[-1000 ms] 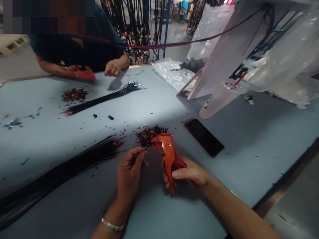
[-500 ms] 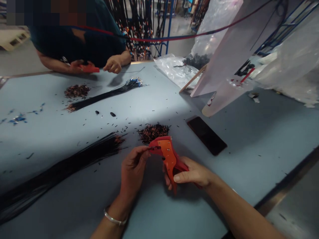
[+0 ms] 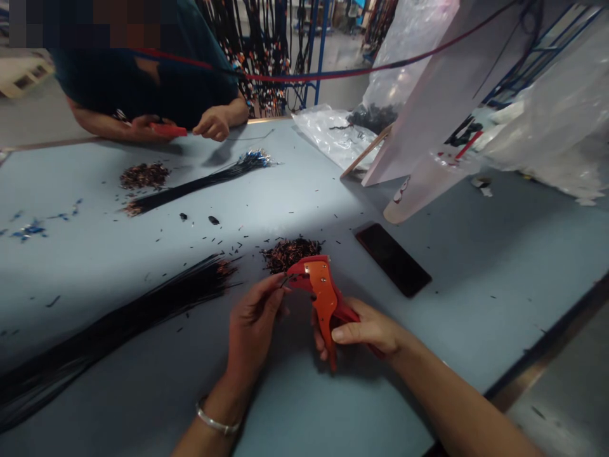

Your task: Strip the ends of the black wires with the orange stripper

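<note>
Wire (image 3: 286, 280) seems light, springy, best pinched near its tip; left fingers (image 3: 267, 284) grip it, right fingers (image 3: 349, 332) the pliers (image 3: 324, 293).

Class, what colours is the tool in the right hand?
The tool is orange and red; head view.

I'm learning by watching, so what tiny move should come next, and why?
Perhaps the left grip should steady the thin dark wire at the jaws of the red-and-orange tool: it pinches the wire close to them, while the right grip holds the tool. I can't tell whether the wire's tip is inside, so lining it up first seems wise.
</note>
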### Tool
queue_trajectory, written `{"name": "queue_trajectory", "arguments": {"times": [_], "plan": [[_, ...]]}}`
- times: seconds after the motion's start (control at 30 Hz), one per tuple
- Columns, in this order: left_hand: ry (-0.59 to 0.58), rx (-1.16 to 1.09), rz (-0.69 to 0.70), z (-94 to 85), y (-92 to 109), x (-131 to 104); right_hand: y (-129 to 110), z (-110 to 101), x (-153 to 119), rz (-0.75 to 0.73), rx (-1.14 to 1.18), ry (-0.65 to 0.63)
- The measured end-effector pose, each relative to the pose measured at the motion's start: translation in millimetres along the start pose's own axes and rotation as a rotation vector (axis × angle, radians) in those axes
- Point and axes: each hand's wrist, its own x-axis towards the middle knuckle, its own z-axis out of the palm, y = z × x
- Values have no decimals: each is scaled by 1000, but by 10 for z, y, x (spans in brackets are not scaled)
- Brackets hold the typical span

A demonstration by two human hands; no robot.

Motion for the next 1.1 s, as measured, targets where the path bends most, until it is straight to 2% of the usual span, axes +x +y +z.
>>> {"name": "queue_trajectory", "arguments": {"times": [0.13,0.33,0.7,0.83,1.1], "plan": [[31,-21,-45,14,6,11,14,0,-7,21,20,3],[31,13,-29,-18,-26,0,20,2,-17,18,12,-12],[32,304,45,-48,31,-13,2,-5,-17,25,10,-33],[-20,290,16,-70,-17,-20,4,-8,-21,19,6,-31],[-14,243,-5,-52,7,-10,8,-23,-20,9,0,-32]]}}
